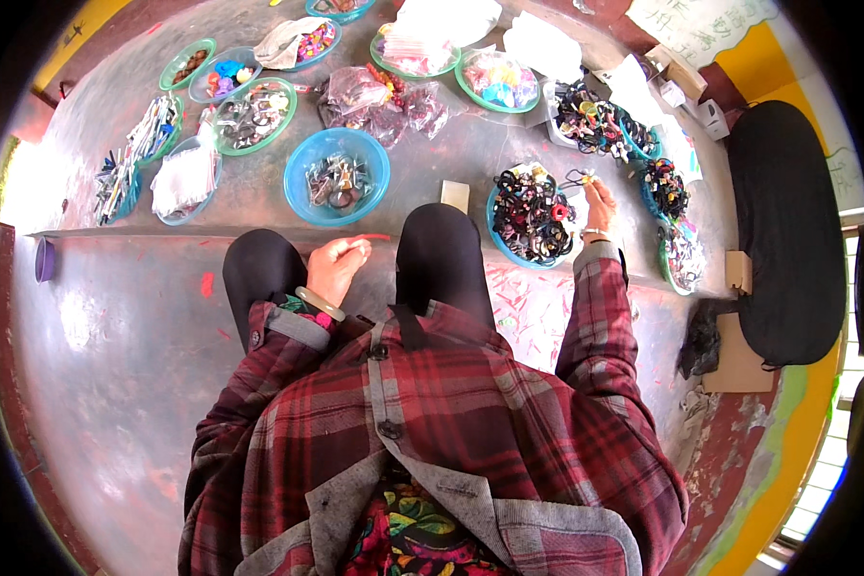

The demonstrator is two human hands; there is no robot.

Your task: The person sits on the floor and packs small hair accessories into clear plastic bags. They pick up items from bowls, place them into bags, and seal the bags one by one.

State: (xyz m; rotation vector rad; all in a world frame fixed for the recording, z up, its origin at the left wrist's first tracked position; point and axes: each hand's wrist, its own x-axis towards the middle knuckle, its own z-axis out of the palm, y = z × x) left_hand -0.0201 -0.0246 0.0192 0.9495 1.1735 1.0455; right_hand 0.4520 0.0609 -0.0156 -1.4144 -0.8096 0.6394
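Observation:
My left hand [332,271] is closed above my left knee, with a thin red strip [376,236] sticking out between thumb and fingers. On the right, my right hand [600,206] pinches a small dark loop, which looks like a hair tie [578,179]. It is held over the right edge of a blue bowl [492,230] heaped with black hair ties [531,211] that carry small coloured ornaments. In front of my knees stands a larger blue basin [296,154] with small metal pieces [339,180], too small to name, at its bottom.
More bowls of small goods crowd the raised ledge, among them a green bowl [223,134], a white-filled bowl [184,180] and a box of dark ties [590,120]. Plastic bags [360,96] lie mid-ledge. A small cardboard piece [455,196] lies between my knees and the hair-tie bowl.

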